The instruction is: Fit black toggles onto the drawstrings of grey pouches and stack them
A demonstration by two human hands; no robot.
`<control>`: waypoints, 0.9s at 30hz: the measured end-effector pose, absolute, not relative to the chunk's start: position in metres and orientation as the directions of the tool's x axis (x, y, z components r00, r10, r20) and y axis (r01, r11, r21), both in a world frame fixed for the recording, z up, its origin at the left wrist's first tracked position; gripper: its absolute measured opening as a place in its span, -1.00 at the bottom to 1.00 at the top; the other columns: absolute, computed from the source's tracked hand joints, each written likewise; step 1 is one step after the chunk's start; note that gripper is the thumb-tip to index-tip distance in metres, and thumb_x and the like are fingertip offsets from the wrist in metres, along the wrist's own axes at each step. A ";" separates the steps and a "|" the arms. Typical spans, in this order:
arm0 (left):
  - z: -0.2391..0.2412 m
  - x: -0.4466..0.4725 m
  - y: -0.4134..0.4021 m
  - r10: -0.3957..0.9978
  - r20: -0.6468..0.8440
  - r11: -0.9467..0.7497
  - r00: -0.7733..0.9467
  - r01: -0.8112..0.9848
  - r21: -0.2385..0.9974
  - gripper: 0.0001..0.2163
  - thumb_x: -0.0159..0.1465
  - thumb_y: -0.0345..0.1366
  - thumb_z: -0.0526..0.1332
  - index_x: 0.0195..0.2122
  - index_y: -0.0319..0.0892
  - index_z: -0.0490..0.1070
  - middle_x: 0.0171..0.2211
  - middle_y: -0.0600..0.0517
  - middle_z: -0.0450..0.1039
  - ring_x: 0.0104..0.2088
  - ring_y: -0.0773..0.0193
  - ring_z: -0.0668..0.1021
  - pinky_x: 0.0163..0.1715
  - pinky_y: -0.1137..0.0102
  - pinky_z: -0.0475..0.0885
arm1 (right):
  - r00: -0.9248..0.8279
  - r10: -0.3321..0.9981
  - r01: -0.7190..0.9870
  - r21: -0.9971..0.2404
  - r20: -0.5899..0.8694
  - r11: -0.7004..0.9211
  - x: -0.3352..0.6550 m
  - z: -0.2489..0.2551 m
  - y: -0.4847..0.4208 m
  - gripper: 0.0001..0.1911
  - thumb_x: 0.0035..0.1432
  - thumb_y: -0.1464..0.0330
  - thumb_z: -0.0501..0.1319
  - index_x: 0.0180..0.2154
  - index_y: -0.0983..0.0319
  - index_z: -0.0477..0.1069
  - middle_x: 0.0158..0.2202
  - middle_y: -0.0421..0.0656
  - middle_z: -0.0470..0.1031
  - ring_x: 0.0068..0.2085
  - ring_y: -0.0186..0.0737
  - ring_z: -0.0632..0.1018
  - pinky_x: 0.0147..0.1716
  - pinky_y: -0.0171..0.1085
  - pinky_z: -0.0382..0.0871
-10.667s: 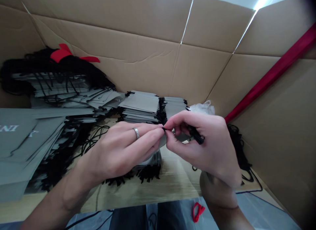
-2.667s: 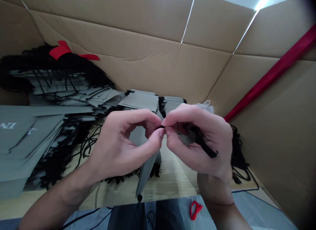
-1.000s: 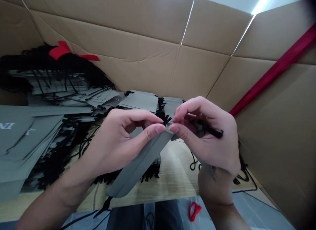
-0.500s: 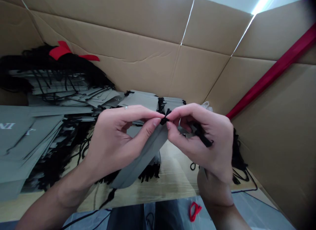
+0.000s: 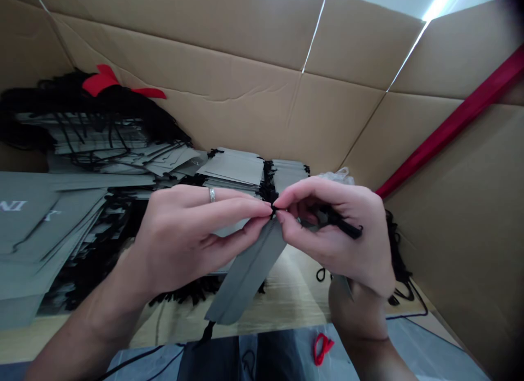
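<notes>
My left hand (image 5: 188,233), with a ring on one finger, is closed in a pinch at the middle of the view. Its fingertips meet those of my right hand (image 5: 344,242) around a small black cord (image 5: 274,210), most of it covered by the fingers. From there a narrow grey creased piece (image 5: 245,280) hangs slanting toward me, with a black cord tuft (image 5: 208,331) at its lower end. A slim black stick-like item (image 5: 346,226) lies across the palm of my right hand; its kind is unclear.
Grey printed sheets or flat bags (image 5: 28,222) with black cords are stacked at left. Smaller grey stacks (image 5: 235,165) stand behind my hands. Cardboard walls (image 5: 229,70) enclose the wooden table (image 5: 298,299). Black cords (image 5: 395,250) lie at right, a red ribbon (image 5: 322,348) below.
Both hands have moved slightly down, still pinching the cord. My left fingers have straightened and drawn together. The grey piece has swung right and hangs more steeply.
</notes>
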State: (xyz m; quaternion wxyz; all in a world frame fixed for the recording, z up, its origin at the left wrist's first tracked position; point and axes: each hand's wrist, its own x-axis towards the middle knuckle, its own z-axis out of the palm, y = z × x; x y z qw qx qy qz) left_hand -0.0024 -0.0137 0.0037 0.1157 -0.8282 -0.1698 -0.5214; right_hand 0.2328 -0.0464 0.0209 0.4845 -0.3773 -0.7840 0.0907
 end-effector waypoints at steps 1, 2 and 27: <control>0.002 -0.001 -0.014 0.146 0.900 -0.902 0.410 0.429 -0.049 -0.83 0.39 -0.44 0.50 -0.06 -0.06 0.64 -0.18 0.18 0.81 -0.28 0.35 0.81 -0.26 0.47 0.69 | -0.250 0.674 0.515 -0.495 0.695 0.700 0.233 0.021 -0.047 -0.81 0.24 0.55 0.41 -0.21 0.12 0.64 -0.38 -0.38 0.59 -0.41 -0.46 0.51 -0.45 -0.39 0.42; 0.001 0.000 -0.015 0.129 0.901 -0.890 0.414 0.449 -0.079 -0.83 0.40 -0.44 0.49 -0.06 -0.07 0.63 -0.19 0.17 0.81 -0.28 0.33 0.81 -0.27 0.45 0.69 | -0.257 0.667 0.524 -0.479 0.699 0.704 0.234 0.021 -0.046 -0.81 0.25 0.54 0.42 -0.20 0.12 0.64 -0.38 -0.37 0.59 -0.41 -0.45 0.51 -0.45 -0.38 0.43; 0.001 0.008 -0.012 0.264 0.921 -0.954 0.287 0.219 0.205 -0.75 0.16 -0.45 0.51 -0.21 0.04 0.62 -0.34 0.24 0.77 -0.40 0.35 0.77 -0.41 0.48 0.67 | -0.287 0.670 0.308 -0.597 0.685 0.741 0.231 0.023 -0.046 -0.73 0.09 0.62 0.36 -0.28 0.12 0.59 -0.41 -0.35 0.60 -0.43 -0.39 0.54 -0.47 -0.36 0.46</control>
